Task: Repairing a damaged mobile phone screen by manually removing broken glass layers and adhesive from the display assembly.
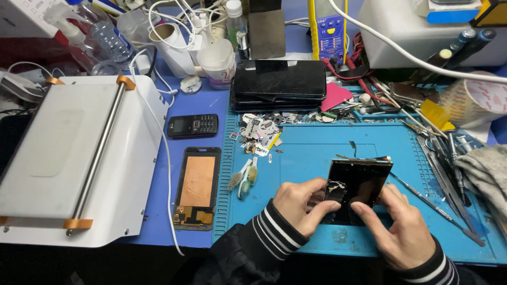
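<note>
So starting on the far left, there's a big white flat machine (68, 158) with a steel bar running along it and orange end pieces, sitting on the worktop (211, 105). Just right of it a white cable (168, 174) trails down toward the front edge, and next to that is a small black keypad phone (193, 126) with a screen assembly (197, 187) lying face down below it, copper-coloured backing up. On the left edge of the blue mat (311, 153) sit two little brushes (243, 179), and above them a heap of tiny parts and scraps (259, 134). Behind that, a stack of dark phones (279, 84) sits near the back, with a white paper cup (217, 63) to its left and a yellow multimeter (327, 29) further back. Front and centre, the left hand (301, 206) and right hand (398, 227) are both clamped on a black phone screen panel (356, 190), held tilted just above the mat, left thumb pressing on its lower left part, right fingers closed on the lower right edge. There's a whitish cracked patch near the panel's left side. Both sleeves are black with white striped cuffs. Off to the right, tweezers and metal tools (443, 169) lie on the mat, then a grey cloth (488, 169) at the far edge.
</note>
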